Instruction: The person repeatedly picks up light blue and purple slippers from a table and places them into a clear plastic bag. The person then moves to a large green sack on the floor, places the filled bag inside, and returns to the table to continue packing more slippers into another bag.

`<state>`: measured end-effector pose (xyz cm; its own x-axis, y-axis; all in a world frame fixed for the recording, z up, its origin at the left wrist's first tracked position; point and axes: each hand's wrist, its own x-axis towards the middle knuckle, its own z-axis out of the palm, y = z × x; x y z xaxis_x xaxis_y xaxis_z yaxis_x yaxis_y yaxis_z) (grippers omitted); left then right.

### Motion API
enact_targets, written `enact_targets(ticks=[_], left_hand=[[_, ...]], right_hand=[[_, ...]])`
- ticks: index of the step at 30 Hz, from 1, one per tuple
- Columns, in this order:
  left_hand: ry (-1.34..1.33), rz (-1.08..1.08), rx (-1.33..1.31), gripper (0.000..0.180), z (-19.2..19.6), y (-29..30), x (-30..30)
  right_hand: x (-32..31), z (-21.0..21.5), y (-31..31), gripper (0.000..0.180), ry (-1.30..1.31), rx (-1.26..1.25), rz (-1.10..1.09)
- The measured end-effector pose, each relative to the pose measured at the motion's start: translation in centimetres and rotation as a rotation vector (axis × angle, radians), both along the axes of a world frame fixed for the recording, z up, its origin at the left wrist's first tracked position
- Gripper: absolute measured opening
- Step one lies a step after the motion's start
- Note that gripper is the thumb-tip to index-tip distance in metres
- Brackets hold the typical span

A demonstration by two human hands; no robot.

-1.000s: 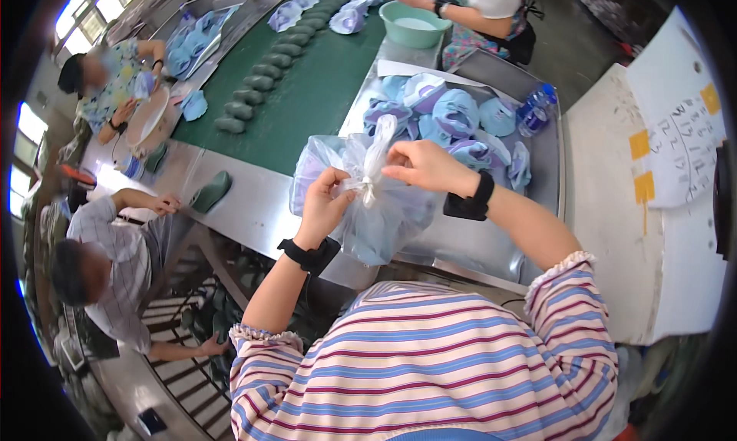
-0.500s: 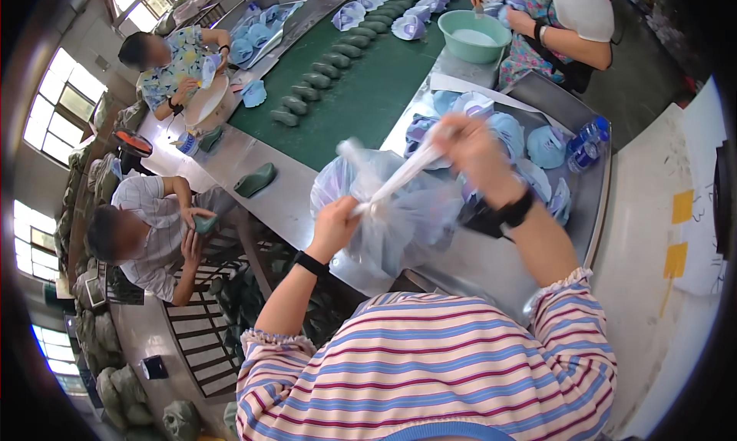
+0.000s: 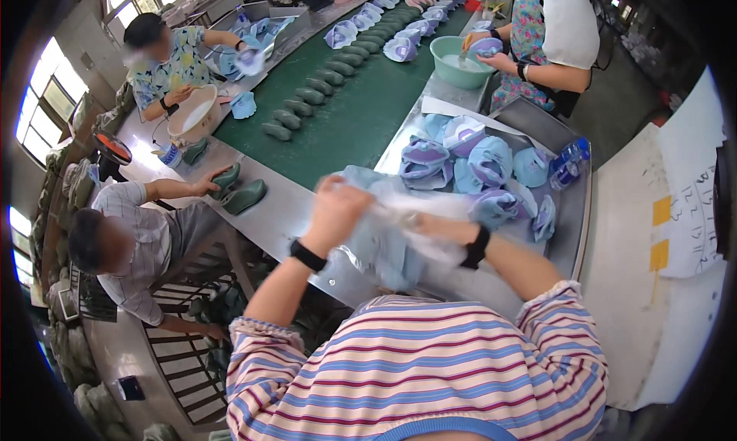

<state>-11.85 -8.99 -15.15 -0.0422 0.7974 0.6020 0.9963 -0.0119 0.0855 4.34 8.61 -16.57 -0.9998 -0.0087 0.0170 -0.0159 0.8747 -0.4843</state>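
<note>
Gripping a clear, crinkly plastic bag of pale blue fabric pieces (image 3: pixel 399 237) at table edge, my left hand (image 3: pixel 338 207) and right hand (image 3: pixel 430 227) fingers closing on its neck at 12 o'clock. Feels light, soft, slippery; best gripping bunched film.

Both forearms rose from the lower edge, coming out of striped sleeves pushed up past the elbows, and met in front of the chest. The left hand (image 3: pixel 338 207) was raised higher, its fingers curled shut in a grip, with a black band on the wrist below it. The right hand (image 3: pixel 430 227) sat lower and close beside it, blurred, fingers closed as well, its wrist bent inward and also wearing a black band.
</note>
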Motion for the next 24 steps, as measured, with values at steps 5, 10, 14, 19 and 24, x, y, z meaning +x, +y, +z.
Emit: enact_targets(ticks=[5,10,14,19,24], left_hand=[[-0.722,0.651,-0.070,0.020,-6.8,-10.9,-14.2],[-0.312,0.790,0.382,0.043,-8.6,-6.0,-7.2],[-0.436,-0.002,0.263,0.046,0.3,-0.7,-0.5],[-0.229,0.356,-0.480,0.049,-1.3,4.2,-1.7],[-0.342,0.309,-0.551,0.020,-1.5,0.7,-5.0]], right_hand=[[3.4,-0.2,14.6,0.031,0.321,-0.028,-0.575],[2.0,-1.2,12.0,0.031,0.721,0.047,-0.709],[-0.7,3.3,3.6,0.033,0.771,-0.156,-0.125],[-4.5,-3.0,2.6,0.032,0.456,0.291,-0.150],[-3.4,-3.0,7.2,0.060,0.028,-0.042,-0.432]])
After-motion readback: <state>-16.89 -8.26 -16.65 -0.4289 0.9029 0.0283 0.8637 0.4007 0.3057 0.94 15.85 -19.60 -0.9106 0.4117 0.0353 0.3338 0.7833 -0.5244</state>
